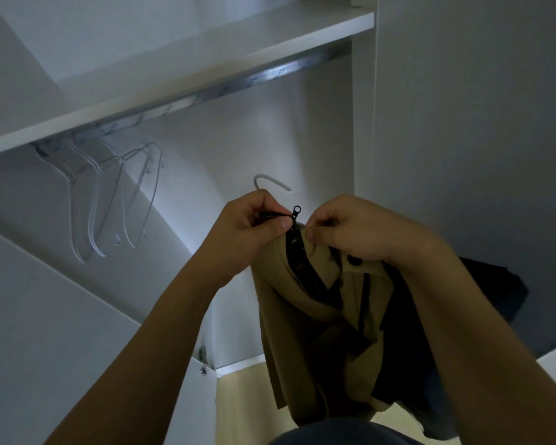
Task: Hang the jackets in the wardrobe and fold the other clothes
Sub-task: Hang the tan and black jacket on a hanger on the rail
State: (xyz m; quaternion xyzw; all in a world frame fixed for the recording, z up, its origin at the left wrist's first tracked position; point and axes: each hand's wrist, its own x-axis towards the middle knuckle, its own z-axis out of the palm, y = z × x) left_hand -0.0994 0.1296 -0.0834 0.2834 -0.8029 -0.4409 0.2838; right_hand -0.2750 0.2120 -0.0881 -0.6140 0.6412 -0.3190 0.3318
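1. My left hand (251,229) pinches the black zipper (294,216) tape at the top of the tan jacket (305,316), fingers curled round it, thumb pressed beside the slider.
2. My right hand (357,229) pinches the jacket's collar edge just right of the zipper, fingers curled tight on the cloth.
3. The two hands are nearly touching, with the zipper's ring pull sticking up between them.
4. The jacket hangs down from my grip in front of the open wardrobe (363,130), bunched and folded, its black lining showing in the middle and along the right side.
5. A white hook (272,182) rises just behind my left hand; what it joins to is hidden by my hands and the jacket.
6. Above runs the metal rail (280,72), fixed under the white shelf (180,91); it is bare over my hands.
7. Several empty white hangers (109,200) hang together at the rail's left end, well apart from the jacket.
8. The wardrobe door (61,332) stands open on my left, its hinge (203,361) near the bottom edge.
9. The right side panel stands close beside my right arm.
10. Pale wooden floor (244,406) shows below the jacket.
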